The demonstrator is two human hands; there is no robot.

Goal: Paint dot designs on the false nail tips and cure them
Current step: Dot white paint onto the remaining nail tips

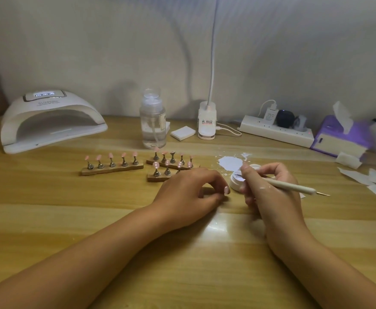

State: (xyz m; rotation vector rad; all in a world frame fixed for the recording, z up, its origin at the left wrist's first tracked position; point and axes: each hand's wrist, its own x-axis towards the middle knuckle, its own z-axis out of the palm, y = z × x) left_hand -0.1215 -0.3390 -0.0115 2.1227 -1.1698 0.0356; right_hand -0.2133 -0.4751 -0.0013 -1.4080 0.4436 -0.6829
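Right hand (269, 186): fingers curled round a pale dotting pen (294, 186), gripped near its front end. The pen's rear metal point juts out to the right. Its working end reaches into a small white jar (236, 182), which stands on the table (115, 219) just left of the fingertips. The tip itself is hidden by the fingers. White flecks show on the back of this hand.

Left hand (189, 188): resting on the table left of the jar, fingers loosely curled downward, one pink nail showing at the index finger. Whether anything is pinched beneath it cannot be told.

Just beyond the jar lies a patch of white paint (230, 163) smeared on the table.

Nail tips (110, 155): pink, each on a small metal stand, set in rows on three wooden strips. One strip (112, 169) lies apart to the left with five tips. Two strips (171, 162) lie close together just beyond the left hand, the nearer partly covered by it. Some tips on the nearer strip appear to carry white dots.

Curing lamp (48, 121): far left at the wall, opening facing the person, display lit.

Along the back: a clear pump bottle (152, 121), a small white block (182, 132), a desk lamp base (207, 121), a power strip (276, 130) and a purple tissue box (338, 139). White wipes (372, 181) lie at the right edge.
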